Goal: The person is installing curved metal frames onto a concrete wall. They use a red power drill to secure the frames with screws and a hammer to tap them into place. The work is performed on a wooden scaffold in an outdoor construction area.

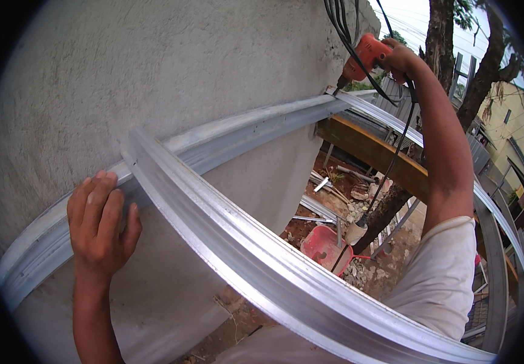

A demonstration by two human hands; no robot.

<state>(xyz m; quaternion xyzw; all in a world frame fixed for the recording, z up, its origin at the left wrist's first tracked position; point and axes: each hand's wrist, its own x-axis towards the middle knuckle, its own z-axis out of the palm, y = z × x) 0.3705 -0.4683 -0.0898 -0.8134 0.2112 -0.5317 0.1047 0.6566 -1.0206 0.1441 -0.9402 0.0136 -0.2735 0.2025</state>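
Note:
With my right hand I grip a red corded power drill by its handle at the upper right. Its tip points down at the far corner where a metal channel along the wall meets another metal channel. My left hand rests on the near part of the wall channel, its fingers laid over the top edge and the thumb apart. Between my arms a shiny metal channel runs from the wall channel toward the lower right. Whether the drill tip touches metal is too small to tell.
A rough grey plastered wall fills the left. Black cables hang by the drill, one cord dropping downward. Below lie a red wheelbarrow, rubble and metal offcuts. A brown beam passes under the far channel; a tree trunk stands beyond.

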